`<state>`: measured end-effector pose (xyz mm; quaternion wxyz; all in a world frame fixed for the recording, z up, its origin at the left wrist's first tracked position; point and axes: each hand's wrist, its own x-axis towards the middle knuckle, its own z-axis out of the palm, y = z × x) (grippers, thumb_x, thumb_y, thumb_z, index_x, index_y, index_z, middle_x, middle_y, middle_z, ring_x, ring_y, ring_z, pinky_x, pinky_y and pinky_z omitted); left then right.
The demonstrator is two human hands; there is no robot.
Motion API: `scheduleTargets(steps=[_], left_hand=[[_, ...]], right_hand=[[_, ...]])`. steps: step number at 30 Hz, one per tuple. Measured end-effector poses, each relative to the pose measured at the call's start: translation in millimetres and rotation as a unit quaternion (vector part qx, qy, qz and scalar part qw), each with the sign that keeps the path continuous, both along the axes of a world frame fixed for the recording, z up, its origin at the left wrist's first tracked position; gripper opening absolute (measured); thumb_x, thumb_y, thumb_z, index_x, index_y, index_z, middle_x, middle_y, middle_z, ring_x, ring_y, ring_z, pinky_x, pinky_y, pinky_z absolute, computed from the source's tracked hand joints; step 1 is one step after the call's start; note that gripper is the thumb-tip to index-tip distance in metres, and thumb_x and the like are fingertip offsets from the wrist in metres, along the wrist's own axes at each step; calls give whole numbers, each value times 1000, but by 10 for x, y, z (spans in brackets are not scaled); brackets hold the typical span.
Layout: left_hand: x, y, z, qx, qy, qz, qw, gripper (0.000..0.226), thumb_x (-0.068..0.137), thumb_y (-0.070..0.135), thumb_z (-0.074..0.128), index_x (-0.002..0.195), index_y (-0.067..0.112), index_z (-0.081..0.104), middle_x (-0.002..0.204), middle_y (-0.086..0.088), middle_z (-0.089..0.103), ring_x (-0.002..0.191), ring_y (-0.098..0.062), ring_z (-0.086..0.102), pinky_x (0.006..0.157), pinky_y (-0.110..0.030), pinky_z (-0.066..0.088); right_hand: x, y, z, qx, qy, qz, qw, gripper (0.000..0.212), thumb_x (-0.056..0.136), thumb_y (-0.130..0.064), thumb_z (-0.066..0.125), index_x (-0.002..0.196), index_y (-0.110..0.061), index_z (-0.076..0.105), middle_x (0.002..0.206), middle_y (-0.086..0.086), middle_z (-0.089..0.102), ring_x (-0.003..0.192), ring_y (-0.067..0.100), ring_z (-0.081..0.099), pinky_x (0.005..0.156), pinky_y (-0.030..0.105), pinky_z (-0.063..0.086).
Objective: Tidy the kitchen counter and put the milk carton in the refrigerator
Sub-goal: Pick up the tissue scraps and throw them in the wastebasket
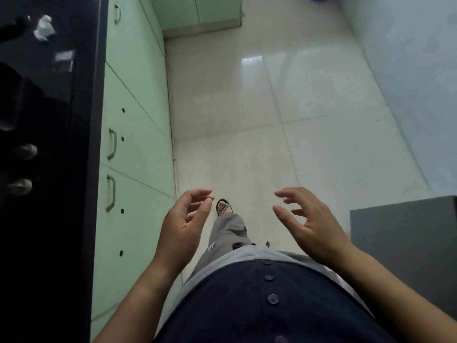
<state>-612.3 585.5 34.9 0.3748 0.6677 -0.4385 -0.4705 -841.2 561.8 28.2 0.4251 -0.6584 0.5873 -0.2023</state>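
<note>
I look down at the floor with both hands raised in front of my body. My left hand (184, 224) has loosely curled fingers and holds nothing. My right hand (310, 222) faces it, fingers spread and relaxed, also holding nothing. The black kitchen counter (84, 120) runs along the left edge of the view. A crumpled white scrap (44, 27) lies on it at the far end. No milk carton or refrigerator is in view.
Pale green cabinet doors (133, 144) with metal handles stand below the counter. More green cabinets (197, 11) close off the far end. Glossy white floor tiles (272, 107) fill the middle. A grey block (405, 243) sits at the right. My sandalled foot (223, 206) steps forward.
</note>
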Motion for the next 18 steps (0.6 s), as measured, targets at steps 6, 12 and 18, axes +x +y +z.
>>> scheduleTargets(steps=[6, 12, 18], left_hand=[[384, -1499, 270, -41, -46, -42, 997, 17, 82, 45, 48, 96, 41, 58, 100, 14, 66, 97, 0, 61, 81, -13, 48], [497, -2499, 229, -25, -54, -56, 997, 17, 83, 46, 48, 96, 41, 57, 99, 16, 65, 95, 4, 59, 81, -16, 46], [499, -3573, 35, 9, -50, -39, 998, 20, 81, 46, 49, 95, 37, 60, 96, 13, 67, 92, 3, 60, 82, -20, 47]], right_hand=[[298, -1429, 255, -39, 17, 16, 999, 44, 83, -56, 44, 115, -27, 55, 111, -20, 53, 105, -2, 51, 84, 14, 42], [547, -2490, 217, -58, 13, 12, 998, 46, 85, -60, 45, 115, -27, 55, 113, -18, 52, 103, -3, 50, 85, 13, 40], [551, -3600, 11, -35, 6, 10, 999, 40, 84, -50, 50, 113, -23, 57, 112, -13, 55, 103, -6, 50, 85, 10, 39]])
